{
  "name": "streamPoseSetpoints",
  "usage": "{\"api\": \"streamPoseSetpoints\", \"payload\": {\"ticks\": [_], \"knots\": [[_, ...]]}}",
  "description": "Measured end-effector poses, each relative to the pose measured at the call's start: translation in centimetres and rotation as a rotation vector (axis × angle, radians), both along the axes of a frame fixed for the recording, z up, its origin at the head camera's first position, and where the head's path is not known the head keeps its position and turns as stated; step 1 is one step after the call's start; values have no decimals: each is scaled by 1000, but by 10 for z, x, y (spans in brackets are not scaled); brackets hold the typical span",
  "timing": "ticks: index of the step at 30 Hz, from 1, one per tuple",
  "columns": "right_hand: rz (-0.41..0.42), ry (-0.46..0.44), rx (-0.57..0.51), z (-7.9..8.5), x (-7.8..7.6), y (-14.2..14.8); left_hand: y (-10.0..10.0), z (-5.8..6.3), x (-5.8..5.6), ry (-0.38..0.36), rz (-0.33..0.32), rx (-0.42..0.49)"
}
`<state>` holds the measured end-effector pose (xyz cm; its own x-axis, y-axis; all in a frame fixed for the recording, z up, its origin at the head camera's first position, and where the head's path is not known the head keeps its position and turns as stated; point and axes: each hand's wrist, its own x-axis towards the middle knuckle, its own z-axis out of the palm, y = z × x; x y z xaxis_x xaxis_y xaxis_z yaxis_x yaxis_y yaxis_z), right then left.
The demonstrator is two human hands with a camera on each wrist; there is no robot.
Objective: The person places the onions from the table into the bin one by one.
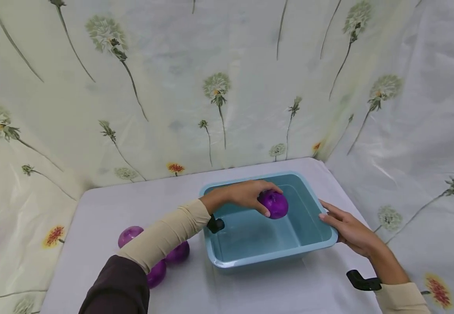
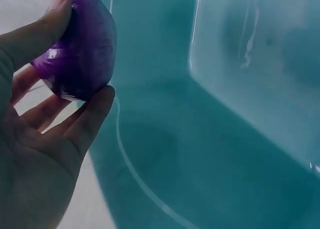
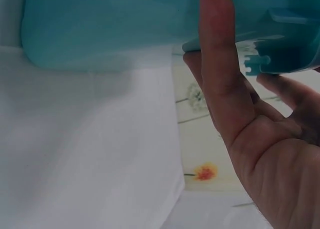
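Note:
My left hand (image 1: 246, 194) holds a shiny purple ball (image 1: 275, 204) over the blue plastic basin (image 1: 260, 258). In the left wrist view, the thumb and fingertips pinch the purple ball (image 2: 85, 44) from opposite sides, with the basin floor (image 2: 200, 159) showing below and beside it. At the basin's right end, my right hand (image 1: 352, 229) grips the rim. The right wrist view has the right hand (image 3: 270, 124) up against the basin's outer wall (image 3: 110, 29), its thumb and fingers around the edge. No other ball shows inside the basin.
Several more purple balls (image 1: 177, 253) lie on the white-covered table (image 1: 184, 290) left of the basin, partly hidden by my left sleeve (image 1: 168, 235). Dandelion-patterned sheeting (image 1: 172, 87) hangs behind the table and at its sides.

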<state>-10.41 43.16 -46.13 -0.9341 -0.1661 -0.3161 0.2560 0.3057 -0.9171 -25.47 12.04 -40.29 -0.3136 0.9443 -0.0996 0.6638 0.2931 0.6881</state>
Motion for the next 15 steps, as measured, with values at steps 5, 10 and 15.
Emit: {"api": "streamPoseSetpoints", "payload": {"ticks": [5,10,15], "knots": [[3,-7,1,2,-1,3,30,-16,1,1,-18,-34],[12,-4,-1,2,-1,2,53,-38,4,0,-15,-59],[-16,-19,2,1,3,1,68,-61,10,-10,-41,-97]]}}
